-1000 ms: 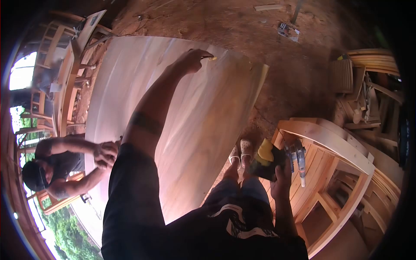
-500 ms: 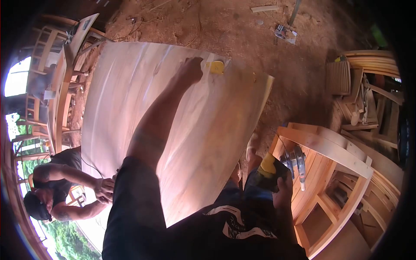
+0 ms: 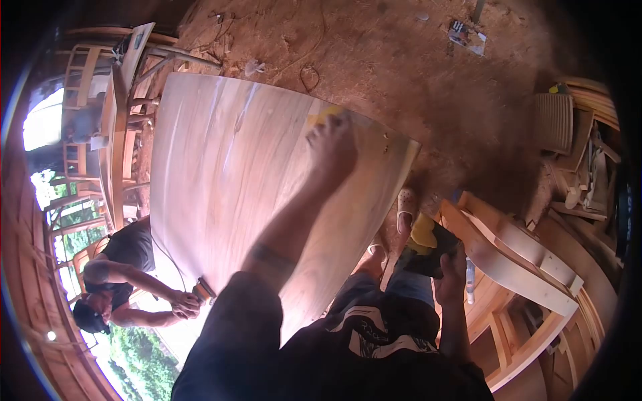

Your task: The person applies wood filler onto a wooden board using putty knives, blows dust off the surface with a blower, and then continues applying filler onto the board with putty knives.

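Yellow flat rectangular spreader [image 3: 326,115] on lg. pale-brown wooden panel [image 3: 267,174], nr. its far edge; L hand [image 3: 334,144] pinches it, fingers bent. R hand [image 3: 450,273] grips dark flat board [image 3: 433,257] w/ yellow paste [image 3: 423,234], nr. curved light-wood frame [image 3: 505,252]. Co-worker's hands [image 3: 185,304] hold corded power tool [image 3: 203,289] at panel's L side.

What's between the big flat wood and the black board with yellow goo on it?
Between the big flat wood and the black board are two feet in pale shoes, as the head view shows.
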Demonstrator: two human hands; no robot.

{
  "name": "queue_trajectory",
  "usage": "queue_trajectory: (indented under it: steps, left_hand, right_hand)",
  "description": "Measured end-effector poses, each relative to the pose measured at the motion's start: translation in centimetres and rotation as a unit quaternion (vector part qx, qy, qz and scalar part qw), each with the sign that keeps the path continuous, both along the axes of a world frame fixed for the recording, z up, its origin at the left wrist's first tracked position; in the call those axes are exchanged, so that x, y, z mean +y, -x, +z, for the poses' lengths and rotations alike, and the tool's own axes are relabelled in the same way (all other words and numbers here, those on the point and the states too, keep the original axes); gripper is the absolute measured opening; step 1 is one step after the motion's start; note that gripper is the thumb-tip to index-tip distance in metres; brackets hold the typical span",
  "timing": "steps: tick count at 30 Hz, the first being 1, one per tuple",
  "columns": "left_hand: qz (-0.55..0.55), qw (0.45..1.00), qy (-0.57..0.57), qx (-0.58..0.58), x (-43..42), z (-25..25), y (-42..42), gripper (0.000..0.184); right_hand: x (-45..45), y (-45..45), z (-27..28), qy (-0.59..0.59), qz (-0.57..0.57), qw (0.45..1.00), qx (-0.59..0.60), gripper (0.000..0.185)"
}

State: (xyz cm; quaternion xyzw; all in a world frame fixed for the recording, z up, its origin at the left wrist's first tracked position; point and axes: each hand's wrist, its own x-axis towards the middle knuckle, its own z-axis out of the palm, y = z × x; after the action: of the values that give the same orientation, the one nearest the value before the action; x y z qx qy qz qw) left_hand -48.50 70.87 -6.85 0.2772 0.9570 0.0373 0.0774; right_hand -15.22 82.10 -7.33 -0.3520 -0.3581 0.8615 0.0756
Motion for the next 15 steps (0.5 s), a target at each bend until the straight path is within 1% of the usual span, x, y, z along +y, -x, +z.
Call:
queue_trajectory:
  steps: [1, 2, 3, 5, 8, 9, 10, 11, 12, 13, 14, 15]
  left_hand:
    - [-0.018, 0.999, 0.034, 0.025, 1.1, -0.1, -2.2, 0.053]
    - [-0.028, 0.999, 0.011, 0.028, 1.9, -0.5, -3.9, 0.054]
    - [-0.031, 0.998, 0.006, -0.049, 3.1, 1.4, -5.2, 0.055]
    - [-0.043, 0.996, -0.001, -0.077, 3.4, 2.9, -6.7, 0.053]
    - [-0.035, 0.980, -0.088, -0.173, 0.0, 4.0, -2.7, 0.049]
    - [-0.064, 0.981, -0.150, -0.109, -1.9, 3.2, 0.1, 0.040]
    - [-0.019, 0.991, -0.112, -0.068, -3.0, 3.1, 3.2, 0.043]
    - [-0.015, 0.997, -0.081, 0.013, -3.8, 3.0, 5.8, 0.045]
    - [0.036, 0.996, -0.065, -0.055, -4.0, 3.8, 7.8, 0.045]
    - [0.104, 0.980, -0.039, -0.165, -3.3, 4.6, 8.7, 0.043]
    - [0.113, 0.977, -0.052, -0.175, -2.8, 4.5, 8.8, 0.044]
    - [0.120, 0.973, -0.064, -0.187, -2.1, 4.2, 8.8, 0.044]
  right_hand:
    - [0.4, -0.3, -0.6, 0.008, 0.015, 1.000, 0.004, 0.049]
    - [0.6, 0.3, -0.1, 0.049, -0.014, 0.999, 0.011, 0.043]
    - [0.7, 0.7, 0.3, 0.049, -0.015, 0.999, 0.002, 0.042]
    - [1.3, 1.1, 0.8, 0.040, -0.014, 0.999, -0.011, 0.040]
    - [1.9, 1.6, 0.7, 0.018, -0.005, 0.999, 0.026, 0.042]
    - [2.1, 1.7, 0.7, 0.014, 0.005, 1.000, 0.020, 0.042]
    - [2.5, 1.6, 0.7, 0.011, 0.017, 1.000, 0.012, 0.043]
    - [2.8, 1.4, 0.5, 0.008, 0.028, 1.000, 0.005, 0.043]
    - [3.0, 0.9, 0.1, 0.004, 0.034, 0.999, 0.003, 0.044]
    - [3.2, 0.4, -0.3, -0.001, 0.040, 0.999, 0.002, 0.045]
    - [3.3, 0.2, -0.8, -0.007, 0.044, 0.999, 0.002, 0.046]
    - [3.3, 0.5, -0.5, -0.004, 0.031, 0.999, -0.006, 0.042]
